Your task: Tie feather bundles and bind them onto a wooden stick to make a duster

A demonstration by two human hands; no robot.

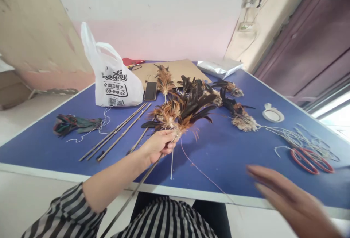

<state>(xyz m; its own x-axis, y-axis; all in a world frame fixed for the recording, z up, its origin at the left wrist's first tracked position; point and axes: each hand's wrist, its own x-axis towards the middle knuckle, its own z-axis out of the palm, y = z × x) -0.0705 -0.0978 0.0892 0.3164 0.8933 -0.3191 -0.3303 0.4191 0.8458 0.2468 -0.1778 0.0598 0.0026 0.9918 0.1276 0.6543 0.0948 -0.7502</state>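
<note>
My left hand [158, 144] is closed round the base of a bunch of brown and black feathers [175, 115], which is bound onto a thin stick [142, 181] that runs back toward my lap. A thin string [203, 174] trails from the bunch toward the table's near edge. My right hand [290, 194] hovers over the near right edge, blurred, with its fingers stretched out flat and nothing in it. More feather bunches [235, 114] lie just beyond on the blue table [224, 150].
Several thin sticks [117, 134] lie left of centre. A white plastic bag [113, 79], a phone [150, 91] and cardboard [175, 69] sit at the back. Dark green feathers [71, 124] rest far left. Red-handled scissors [311, 159], tangled string [303, 139] and a tape roll [272, 114] are on the right.
</note>
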